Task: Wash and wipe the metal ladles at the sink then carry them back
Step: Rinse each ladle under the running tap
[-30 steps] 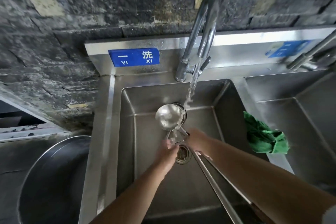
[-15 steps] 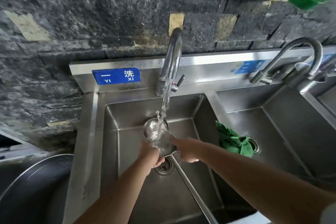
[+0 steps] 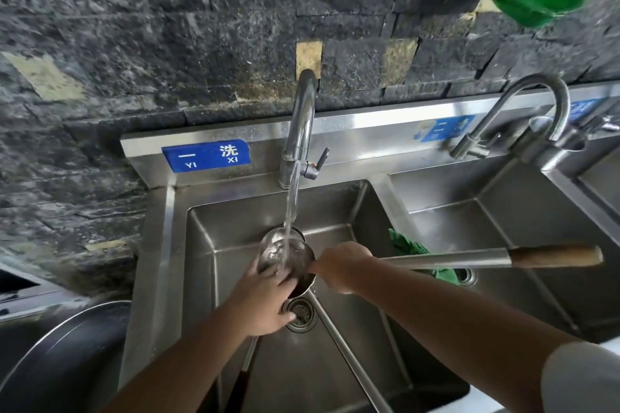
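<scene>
- Two or more polished steel ladle bowls (image 3: 285,253), round and shiny, sit stacked under the water stream (image 3: 291,201) above the left basin (image 3: 335,208).
- One ladle's long straight handle (image 3: 486,260) runs level toward the right and ends in a brown wooden grip; a second thin handle (image 3: 345,355) slants down toward the camera.
- The left hand (image 3: 265,302) rests with curled fingers on the bowls.
- The right hand (image 3: 342,265) grips the level handle near the bowl.
- A crumpled green cloth (image 3: 407,248) lies on the divider; behind the curved faucet (image 3: 303,124) is rough dark stone.
</scene>
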A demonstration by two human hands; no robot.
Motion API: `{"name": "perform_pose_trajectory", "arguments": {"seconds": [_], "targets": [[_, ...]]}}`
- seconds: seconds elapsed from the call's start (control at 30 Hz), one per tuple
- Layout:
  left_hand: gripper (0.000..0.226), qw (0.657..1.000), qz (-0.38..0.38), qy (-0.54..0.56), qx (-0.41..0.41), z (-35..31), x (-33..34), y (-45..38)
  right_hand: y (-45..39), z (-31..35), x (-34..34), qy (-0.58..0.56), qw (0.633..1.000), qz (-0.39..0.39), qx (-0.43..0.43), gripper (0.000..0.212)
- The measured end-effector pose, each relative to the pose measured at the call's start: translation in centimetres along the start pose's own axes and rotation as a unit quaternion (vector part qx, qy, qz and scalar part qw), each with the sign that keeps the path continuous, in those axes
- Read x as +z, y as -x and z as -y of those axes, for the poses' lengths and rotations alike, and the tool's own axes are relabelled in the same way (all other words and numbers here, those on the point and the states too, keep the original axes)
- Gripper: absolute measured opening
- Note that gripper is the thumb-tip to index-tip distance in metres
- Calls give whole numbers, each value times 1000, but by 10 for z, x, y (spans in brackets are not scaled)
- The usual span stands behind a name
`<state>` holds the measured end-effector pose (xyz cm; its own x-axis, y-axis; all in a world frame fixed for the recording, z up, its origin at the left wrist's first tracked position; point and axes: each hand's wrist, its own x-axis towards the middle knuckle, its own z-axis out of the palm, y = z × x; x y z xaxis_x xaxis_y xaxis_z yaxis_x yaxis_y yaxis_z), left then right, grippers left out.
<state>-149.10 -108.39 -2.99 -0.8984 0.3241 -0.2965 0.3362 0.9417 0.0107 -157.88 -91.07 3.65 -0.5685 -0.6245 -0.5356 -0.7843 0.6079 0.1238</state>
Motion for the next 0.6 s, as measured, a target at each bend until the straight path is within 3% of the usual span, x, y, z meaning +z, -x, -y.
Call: {"name": "perform_pose_trajectory", "arguments": {"seconds": [0.1, 0.27, 0.47, 0.53, 0.6], "targets": [[68, 998, 4, -15, -65, 2, -13, -11, 1, -9, -4, 8, 999, -29, -8, 44], [9, 998, -62, -10, -28, -10, -26, -15, 1, -17, -7, 7, 999, -47, 3, 42], [10, 994, -104, 9, -7, -22, -43, -2, -11, -4, -6, -15, 999, -17, 38, 38], [10, 997, -65, 28, -13, -18, -49, 1, -12, 0, -7, 27, 999, -17, 24, 33], [25, 998, -29, 28, -38, -8, -52, 0, -13, 4, -9, 79, 997, -24, 6, 25]]}}
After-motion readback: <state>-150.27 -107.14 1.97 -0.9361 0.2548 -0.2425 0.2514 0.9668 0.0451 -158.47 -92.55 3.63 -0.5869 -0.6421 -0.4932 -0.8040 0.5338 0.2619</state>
